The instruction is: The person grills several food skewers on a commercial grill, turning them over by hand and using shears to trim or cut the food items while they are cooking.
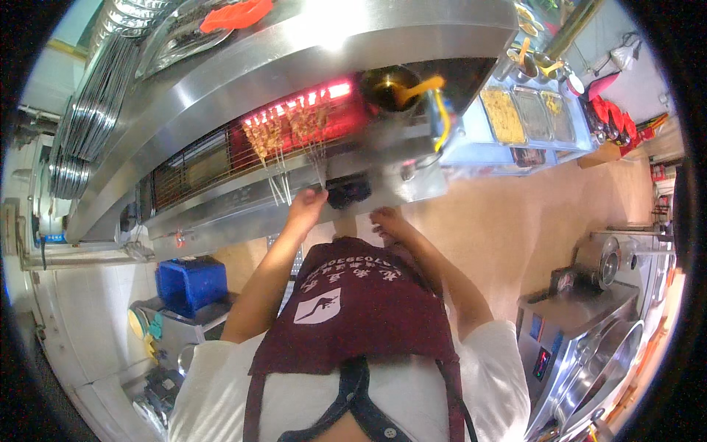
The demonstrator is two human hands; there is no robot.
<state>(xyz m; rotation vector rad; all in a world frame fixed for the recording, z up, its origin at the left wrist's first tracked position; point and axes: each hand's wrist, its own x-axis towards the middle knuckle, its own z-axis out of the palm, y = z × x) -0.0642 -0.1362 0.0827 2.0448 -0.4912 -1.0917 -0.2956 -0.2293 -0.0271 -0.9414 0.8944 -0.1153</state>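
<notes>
Several meat skewers (264,135) lie over the glowing red element of a steel grill (221,218), their bare ends pointing toward me. My left hand (307,207) grips the ends of a second bunch of skewers (309,124), which looks blurred over the heat. Near the grill's front edge, my right hand (389,222) has its fingers curled, and whether it holds anything is unclear. A dark bowl (389,88) with an orange-yellow handled utensil (422,90) in it stands right of the glowing element.
Metal trays (502,116) with yellowish contents stand on a table at the right. Bundled metal skewers (99,105) lie at the upper left, and an orange-red plastic item (237,15) rests atop the hood. A blue bin (191,284) sits lower left; a steel cabinet (588,309) stands lower right.
</notes>
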